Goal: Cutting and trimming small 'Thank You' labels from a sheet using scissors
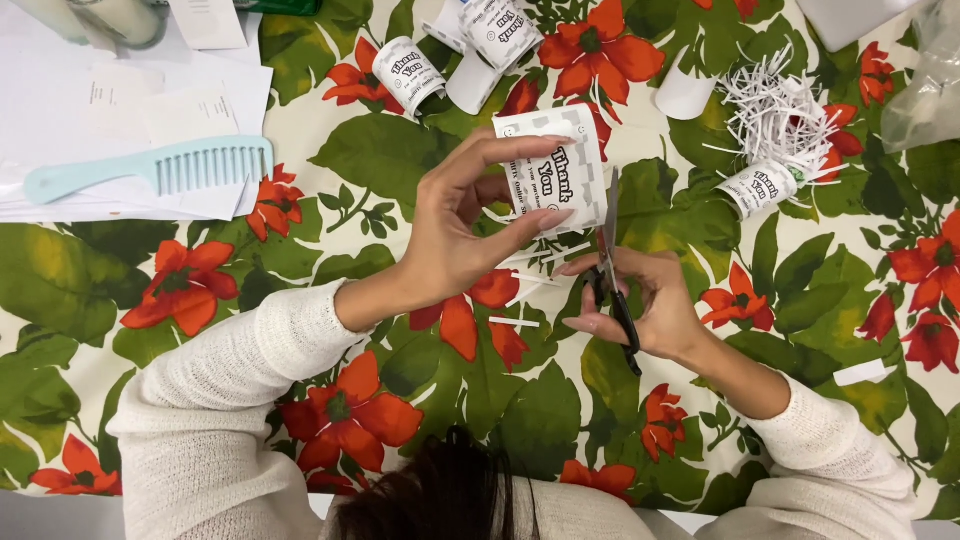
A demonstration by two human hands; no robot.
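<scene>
My left hand (455, 220) holds a curled white printed paper (555, 170) between thumb and fingers, above the flowered tablecloth (330, 170). My right hand (645, 300) grips black scissors (612, 270), whose blades point up along the paper's right edge. Thin white paper strips (515, 321) lie on the cloth under my hands.
A light blue comb (160, 170) rests on white sheets (60, 110) at the upper left. Rolled printed papers (408, 72) lie at the top middle. A pile of shredded white strips (775, 110) and another rolled paper (757, 186) sit at the upper right, beside a clear plastic bag (925, 80).
</scene>
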